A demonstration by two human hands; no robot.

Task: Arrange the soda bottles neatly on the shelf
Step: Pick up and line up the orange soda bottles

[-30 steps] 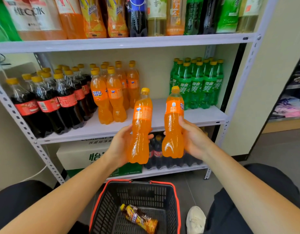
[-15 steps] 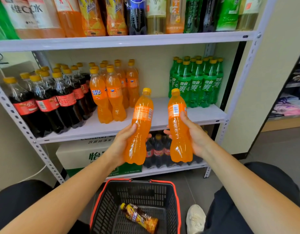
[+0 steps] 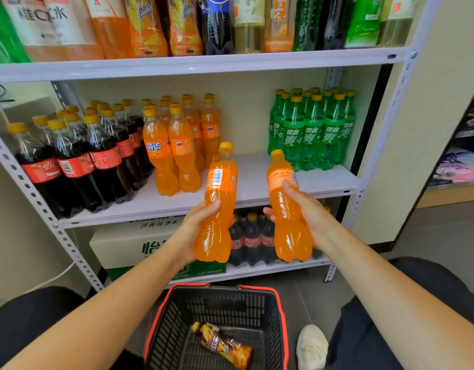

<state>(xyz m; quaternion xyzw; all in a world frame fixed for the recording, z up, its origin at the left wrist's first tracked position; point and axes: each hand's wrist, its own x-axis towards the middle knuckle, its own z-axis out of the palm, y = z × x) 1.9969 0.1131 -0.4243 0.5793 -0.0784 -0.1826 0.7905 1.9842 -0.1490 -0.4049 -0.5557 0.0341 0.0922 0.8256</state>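
Orange plastic soda bottles [image 3: 220, 188], one clamped in your left hand [image 3: 194, 231], one in your right hand [image 3: 312, 217] (neither shelved yet); another lies in the black plastic basket [image 3: 217, 308].

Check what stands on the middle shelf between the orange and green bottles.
Nothing: in the head view, bare white shelf separates the orange bottles from the green bottles.

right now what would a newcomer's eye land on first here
Two orange soda bottles held up mid-frame, one in the left hand, one in the right hand, before the middle shelf. Behind stand cola bottles left and green bottles right. Below, a lone bottle lies in a black basket.
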